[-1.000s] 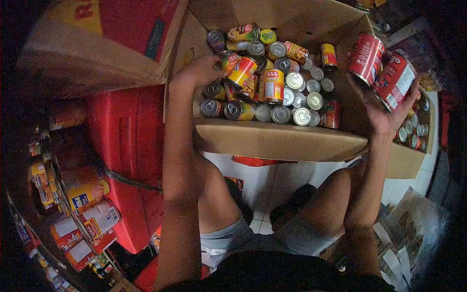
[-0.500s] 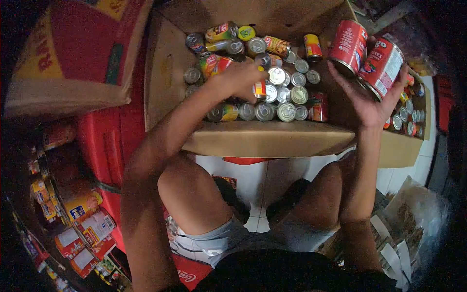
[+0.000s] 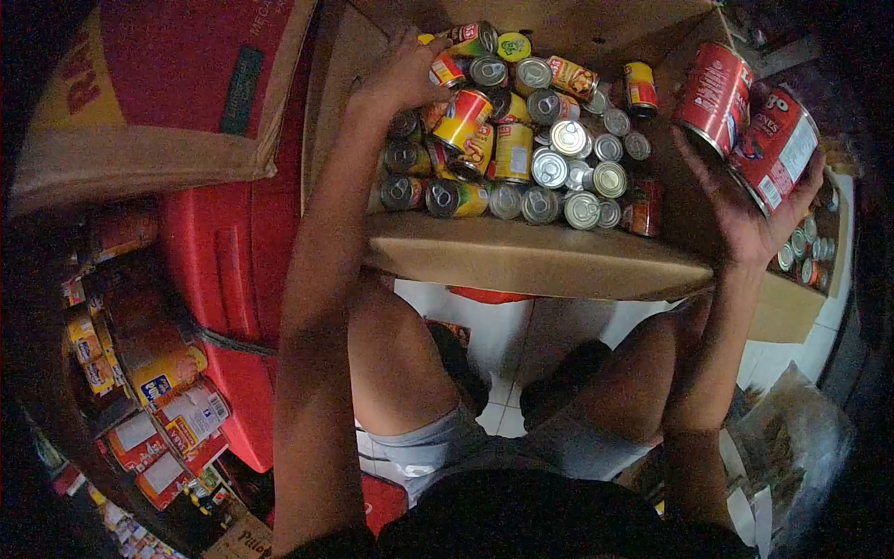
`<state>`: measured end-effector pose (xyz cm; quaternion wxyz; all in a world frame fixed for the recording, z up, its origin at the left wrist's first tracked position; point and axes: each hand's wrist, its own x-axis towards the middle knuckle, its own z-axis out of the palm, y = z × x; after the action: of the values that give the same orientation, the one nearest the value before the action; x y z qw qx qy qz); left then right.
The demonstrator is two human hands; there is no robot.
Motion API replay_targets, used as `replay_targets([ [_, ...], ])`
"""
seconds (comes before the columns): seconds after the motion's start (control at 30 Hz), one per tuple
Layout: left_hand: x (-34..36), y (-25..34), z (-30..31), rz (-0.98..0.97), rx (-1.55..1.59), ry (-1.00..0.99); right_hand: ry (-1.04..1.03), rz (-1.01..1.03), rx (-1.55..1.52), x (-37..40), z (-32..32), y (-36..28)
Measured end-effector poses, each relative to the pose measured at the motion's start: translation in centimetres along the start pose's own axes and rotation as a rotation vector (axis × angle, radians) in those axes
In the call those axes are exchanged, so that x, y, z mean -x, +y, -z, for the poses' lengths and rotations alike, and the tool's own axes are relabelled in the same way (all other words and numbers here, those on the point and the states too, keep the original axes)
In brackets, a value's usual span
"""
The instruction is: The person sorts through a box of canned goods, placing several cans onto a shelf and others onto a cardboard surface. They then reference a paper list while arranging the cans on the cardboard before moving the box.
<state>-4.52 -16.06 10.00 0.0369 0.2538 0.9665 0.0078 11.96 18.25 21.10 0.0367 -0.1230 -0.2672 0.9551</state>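
Observation:
My right hand (image 3: 745, 224) is wrapped from below round two large red cans, held side by side and tilted above the box's right side. One red can (image 3: 715, 98) is on the left, and the other red can (image 3: 778, 149) shows a white label panel and barcode. Over the back left of the open cardboard box (image 3: 521, 261), my left hand (image 3: 402, 76) has its fingers closed on a small red-and-yellow can (image 3: 446, 69). Below it lie several yellow-labelled cans, among them a tilted red-and-yellow can (image 3: 463, 119). Silver-topped cans (image 3: 568, 137) stand upright in the middle.
A printed carton (image 3: 177, 93) sits at the upper left, beside a red plastic surface (image 3: 219, 279). Packaged goods (image 3: 191, 419) fill the lower left. Another box of cans (image 3: 792, 312) is at the right, with a clear plastic bag (image 3: 792, 429) below it.
My left hand has moved from the middle of the cans to the box's back left, uncovering yellow-labelled cans. My right hand still holds both red cans. The whole view has shifted slightly.

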Motion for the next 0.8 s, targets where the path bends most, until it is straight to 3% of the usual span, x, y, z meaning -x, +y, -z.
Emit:
replay_targets([
  [0.07, -0.2, 0.1, -0.1, -0.016, 0.043, 0.000, 0.002, 0.009, -0.001, 0.0, 0.0, -0.2],
  [0.17, 0.4, 3.2, 2.1, -0.043, -0.148, 0.137, -0.035, -0.019, -0.029, -0.1, 0.8, -0.3],
  [0.23, 0.8, 5.8, 3.6, -0.304, -0.072, 0.199, -0.346, -0.171, -0.248, -0.4, 1.3, -0.3],
  [0.27, 1.0, 7.6, 4.1, -0.294, -0.027, -0.093, -0.086, -0.107, -0.129, 0.2, 0.4, -0.5],
  [0.3, 1.4, 9.3, 4.5, -0.278, 0.016, -0.385, -0.086, -0.102, -0.132, 0.3, 0.5, -0.5],
  [0.43, 5.5, 10.6, 0.3, -0.221, -0.136, -0.919, -0.082, -0.085, -0.138, 0.0, 1.0, -0.5],
  [0.53, 5.8, 8.3, -3.1, -0.178, 0.009, -0.940, -0.141, -0.118, -0.191, 0.1, 0.9, -0.4],
  [0.63, 5.5, 7.2, -0.7, -0.222, 0.031, -0.928, -0.104, -0.096, -0.154, -0.2, 0.7, -0.6],
  [0.7, 4.9, 6.7, 4.5, -0.197, 0.123, -0.777, -0.106, -0.098, -0.102, -0.4, 1.2, -0.7],
  [0.77, 4.3, 3.7, 6.2, -0.186, 0.434, -0.554, -0.073, -0.077, -0.082, -0.1, 0.8, -0.5],
  [0.8, 4.1, 3.8, 8.8, -0.095, 0.399, -0.497, -0.050, -0.055, -0.062, -0.1, 0.5, -0.4],
])
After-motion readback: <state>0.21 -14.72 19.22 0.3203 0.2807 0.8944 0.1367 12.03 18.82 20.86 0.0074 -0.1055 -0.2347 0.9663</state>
